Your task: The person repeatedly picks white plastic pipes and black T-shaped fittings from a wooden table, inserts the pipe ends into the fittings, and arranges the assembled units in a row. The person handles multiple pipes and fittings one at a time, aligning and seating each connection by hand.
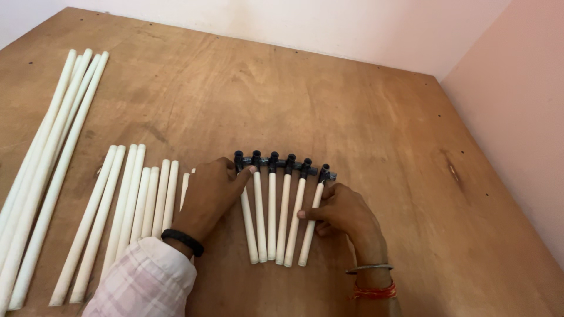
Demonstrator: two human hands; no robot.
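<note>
Head view: a row of six short white rods [276,214], each capped by a black connector [282,162] at its far end, lies mid-table [352,105], fanned slightly. Long axes run near-to-far, caps pointing far. Left hand [211,196] lies flat over the leftmost rods, fingers spread, clasping nothing. Right hand [343,211] pinches the rightmost rod between thumb and fingers. Judgement: press the row flat and push square along the connector line to keep joints true. Loose rods [141,199] lie left; long rods [47,176] far left.
</note>
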